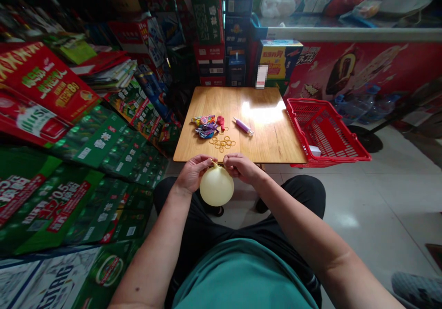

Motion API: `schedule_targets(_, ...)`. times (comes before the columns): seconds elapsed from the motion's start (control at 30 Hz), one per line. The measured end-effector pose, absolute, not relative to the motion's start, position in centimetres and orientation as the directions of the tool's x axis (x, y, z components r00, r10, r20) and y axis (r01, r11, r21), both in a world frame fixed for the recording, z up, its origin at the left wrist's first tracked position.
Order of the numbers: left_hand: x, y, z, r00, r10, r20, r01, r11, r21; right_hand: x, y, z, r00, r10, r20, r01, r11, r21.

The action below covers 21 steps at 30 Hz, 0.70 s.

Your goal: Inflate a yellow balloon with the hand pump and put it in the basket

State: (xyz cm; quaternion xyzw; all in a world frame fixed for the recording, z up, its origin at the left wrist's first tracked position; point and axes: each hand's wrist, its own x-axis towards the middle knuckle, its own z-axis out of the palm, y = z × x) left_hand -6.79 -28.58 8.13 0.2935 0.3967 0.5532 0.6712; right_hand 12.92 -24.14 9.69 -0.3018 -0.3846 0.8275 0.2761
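Observation:
A round, pale yellow inflated balloon hangs neck-up between my hands, just past the table's near edge. My left hand pinches its neck between thumb and fingers. Close by on the other side, my right hand is closed beside the neck; whatever its fingers grip is too small to make out. On the table lie several yellow rubber bands, a pile of uninflated colourful balloons, a red uninflated balloon and a purple hand pump.
The wooden table stands in front of my knees. A red shopping basket with a small white box sits at its right. Stacked green drink cartons crowd the left side. Boxes and a red-fronted freezer stand behind.

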Motion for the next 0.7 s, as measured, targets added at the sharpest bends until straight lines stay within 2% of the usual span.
schedule_targets(0.17,-5.9,-28.8,8.2,0.015,0.986,-0.166,-0.403,0.158,0.901,12.6,-23.4,9.5,-0.609,0.651,-0.453,-0.11,-0.635,-0.764)
schedule_targets(0.3,-5.2,-29.0,8.9,0.099,0.991,-0.088,-0.1,0.098,0.99,12.3,-22.7,9.4,-0.62,0.569,-0.54,-0.071,-0.726,-0.684)
schedule_targets(0.47,-5.3,-29.0,10.0,0.18,0.983,0.036,0.191,-0.071,0.979,12.2,-22.6,9.3,-0.674,0.483,-0.559,-0.089,-0.804,-0.588)
schedule_targets(0.7,-5.9,-29.3,10.4,0.267,0.961,0.069,0.267,-0.143,0.953,12.5,-22.6,8.4,-0.714,0.434,-0.549,-0.141,-0.858,-0.494)
